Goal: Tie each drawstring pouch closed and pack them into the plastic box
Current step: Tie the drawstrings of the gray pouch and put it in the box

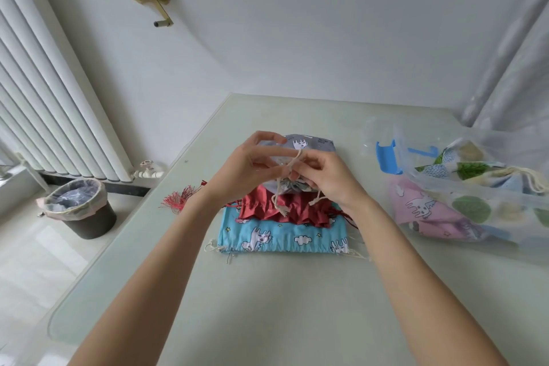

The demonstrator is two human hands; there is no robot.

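Two hands were mid-knot — the left hand (252, 163) and right hand (323, 178) both pinched the cream cotton drawstring (294, 160) just above the grey cartoon-print fabric pouch (309, 144), while the clear plastic box (475, 187) sat off right — nearer the right hand.

Single head-worn wide-angle view, looking forward and down over table (297, 291); hands close, centre frame; wall beyond.

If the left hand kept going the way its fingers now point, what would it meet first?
Probably the right hand. The left hand points rightward across the grey pouch, both pinching the cream cord, fingertips nearly touching. Depth is unclear, but nothing else lies between them.
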